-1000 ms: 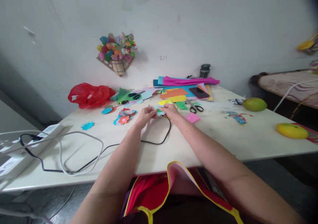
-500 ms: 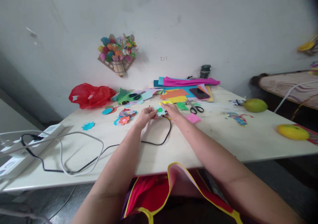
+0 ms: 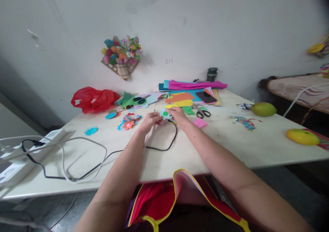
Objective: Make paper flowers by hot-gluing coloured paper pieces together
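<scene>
A light blue paper flower (image 3: 164,116) with a green round centre is held up between my two hands over the table. My left hand (image 3: 152,119) pinches its left edge. The fingers of my right hand (image 3: 176,114) are closed on its right side, close to the green centre. Left of my hands lies a pile of paper flowers (image 3: 129,122) in orange, blue and red. Black-handled scissors (image 3: 203,113) and a pink paper piece (image 3: 199,123) rest to the right of my right hand.
Cables cross the table (image 3: 205,156) from a white power strip (image 3: 33,153) at left. A red plastic bag (image 3: 94,100), coloured sheets (image 3: 180,97) and a phone (image 3: 206,96) lie towards the wall. Two mangoes (image 3: 263,109) sit at right. A blue flower (image 3: 91,131) lies at left.
My right fingers have shifted slightly left and up on the flower, nearer its green centre. My left hand has hardly moved.
</scene>
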A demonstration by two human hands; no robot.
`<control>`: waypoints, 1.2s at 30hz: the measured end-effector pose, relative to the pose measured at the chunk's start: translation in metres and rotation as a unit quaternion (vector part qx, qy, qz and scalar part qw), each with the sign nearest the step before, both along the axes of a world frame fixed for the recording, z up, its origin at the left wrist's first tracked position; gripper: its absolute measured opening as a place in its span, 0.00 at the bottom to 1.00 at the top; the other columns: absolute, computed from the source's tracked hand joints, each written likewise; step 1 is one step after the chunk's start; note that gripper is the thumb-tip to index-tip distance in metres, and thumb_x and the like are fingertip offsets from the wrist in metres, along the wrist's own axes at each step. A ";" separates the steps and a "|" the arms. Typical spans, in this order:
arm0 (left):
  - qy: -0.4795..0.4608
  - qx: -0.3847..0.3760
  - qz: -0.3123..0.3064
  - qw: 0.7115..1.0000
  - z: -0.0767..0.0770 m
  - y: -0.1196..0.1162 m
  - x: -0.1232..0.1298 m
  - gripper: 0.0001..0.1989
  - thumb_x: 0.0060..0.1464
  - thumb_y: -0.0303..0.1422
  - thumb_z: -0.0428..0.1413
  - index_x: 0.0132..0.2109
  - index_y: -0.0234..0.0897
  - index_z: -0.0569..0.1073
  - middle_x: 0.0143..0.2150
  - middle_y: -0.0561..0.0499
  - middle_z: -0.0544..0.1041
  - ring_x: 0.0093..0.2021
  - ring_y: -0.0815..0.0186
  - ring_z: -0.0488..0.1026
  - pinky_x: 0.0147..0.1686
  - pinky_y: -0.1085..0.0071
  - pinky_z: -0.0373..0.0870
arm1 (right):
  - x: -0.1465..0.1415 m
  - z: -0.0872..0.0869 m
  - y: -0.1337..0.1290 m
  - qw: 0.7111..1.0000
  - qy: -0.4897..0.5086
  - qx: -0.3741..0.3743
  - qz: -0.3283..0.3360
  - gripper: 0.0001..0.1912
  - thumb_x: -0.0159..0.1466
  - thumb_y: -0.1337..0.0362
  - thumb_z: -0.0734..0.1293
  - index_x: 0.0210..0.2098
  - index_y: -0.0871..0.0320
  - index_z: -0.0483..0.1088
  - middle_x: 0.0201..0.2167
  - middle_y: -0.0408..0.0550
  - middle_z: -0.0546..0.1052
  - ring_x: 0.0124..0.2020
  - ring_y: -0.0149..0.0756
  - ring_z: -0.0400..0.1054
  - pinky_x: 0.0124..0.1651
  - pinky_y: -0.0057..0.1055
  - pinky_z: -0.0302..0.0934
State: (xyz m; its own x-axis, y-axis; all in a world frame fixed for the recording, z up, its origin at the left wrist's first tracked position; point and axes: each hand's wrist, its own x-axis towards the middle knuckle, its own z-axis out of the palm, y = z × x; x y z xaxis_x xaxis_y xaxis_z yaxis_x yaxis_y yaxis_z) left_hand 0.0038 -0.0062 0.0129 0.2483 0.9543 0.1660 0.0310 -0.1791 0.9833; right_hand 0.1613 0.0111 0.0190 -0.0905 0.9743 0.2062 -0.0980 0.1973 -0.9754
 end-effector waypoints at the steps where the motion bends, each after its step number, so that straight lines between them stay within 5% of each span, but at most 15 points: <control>1: -0.002 -0.002 0.001 1.000 0.000 0.000 -0.001 0.13 0.40 0.38 0.60 0.26 0.32 0.68 0.23 0.50 0.72 0.24 0.70 0.69 0.28 0.71 0.68 | 0.000 0.000 0.000 1.000 -0.008 -0.006 0.013 0.17 0.43 0.52 0.69 0.18 0.59 0.64 0.14 0.38 0.63 0.19 0.25 0.54 0.21 0.26 0.45; 36: 0.002 0.009 0.013 1.000 -0.003 0.003 -0.001 0.14 0.40 0.40 0.60 0.26 0.33 0.70 0.22 0.51 0.72 0.23 0.70 0.69 0.28 0.72 0.67 | -0.004 -0.016 0.012 0.998 -0.052 0.020 0.013 0.19 0.44 0.50 0.69 0.17 0.58 0.59 0.14 0.36 0.59 0.17 0.24 0.50 0.21 0.26 0.44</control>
